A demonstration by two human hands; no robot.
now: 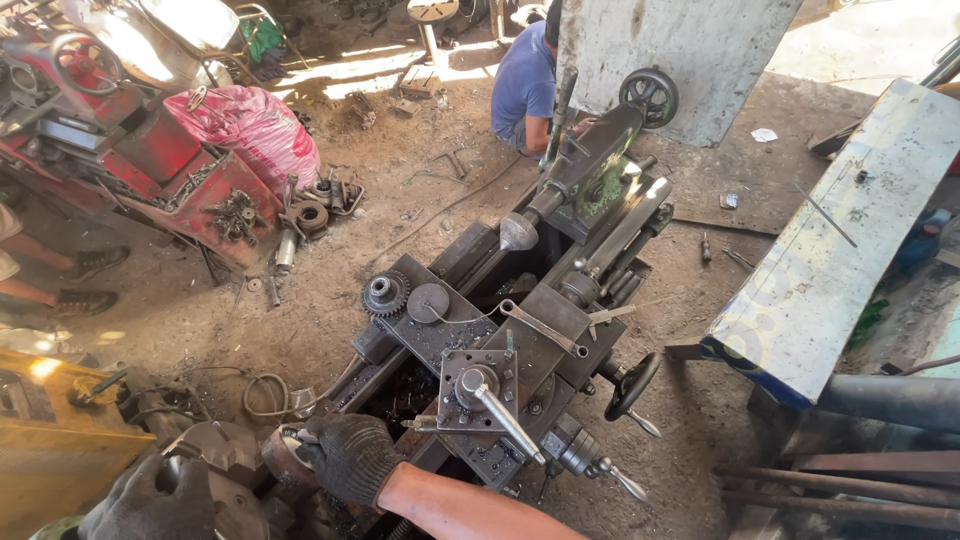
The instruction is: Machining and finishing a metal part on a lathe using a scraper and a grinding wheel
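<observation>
I stood over the lathe [520,330] with both hands in dark work gloves. My right hand [350,455] was curled around the end of a rusty round workpiece [283,462] at the headstock end, fingers closed on it, with a small metal tool poking out near my fingertips. My left hand [150,500] lay flat and spread over the chuck [225,450], pressing on its dark rounded body rather than gripping anything.

Just beyond my right hand sat the square tool post [475,388] with its long lever handle angled toward me. A wrench [545,328] lay across the carriage, and two gears [385,293] rested side by side on the flat plate beside it. The tailstock [590,170] pointed its centre along the bed, its handwheel [648,95] at the far end.

Farther off, a person in a blue shirt [522,85] crouched on the dirt floor, and a pink sack [250,120] leaned on a red machine [140,150].
</observation>
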